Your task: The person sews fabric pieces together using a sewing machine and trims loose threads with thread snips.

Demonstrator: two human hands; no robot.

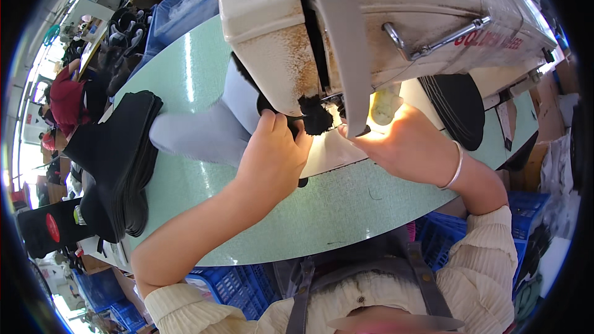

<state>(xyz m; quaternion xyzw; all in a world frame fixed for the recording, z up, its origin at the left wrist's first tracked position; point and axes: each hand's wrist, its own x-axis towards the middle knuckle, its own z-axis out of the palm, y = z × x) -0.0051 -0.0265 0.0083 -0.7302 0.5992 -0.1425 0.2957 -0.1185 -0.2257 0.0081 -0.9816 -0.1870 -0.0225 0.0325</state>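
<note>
A cream industrial sewing machine (pixel 266 21) with rust stains stands over the table, a black fuzzy tuft (pixel 316 116) at its needle area. My left hand (pixel 275 148) is closed, pinching the black edge of a soft grey piece (pixel 197 133) just left of the needle area. That piece reaches leftward over the table, and part of it lies behind the machine head. My right hand (pixel 408 145), wearing a bracelet (pixel 456 166), is at the other side with its fingers bent together under a bright light. The pale curved guard (pixel 346 43) partly hides what they hold.
Black cut pieces (pixel 117 154) lie stacked at the left of the green tabletop (pixel 309 216). Another black stack (pixel 461 111) rests right of the machine. Blue crates (pixel 238 284) stand below the table edge. Other people (pixel 68 99) are at the far left.
</note>
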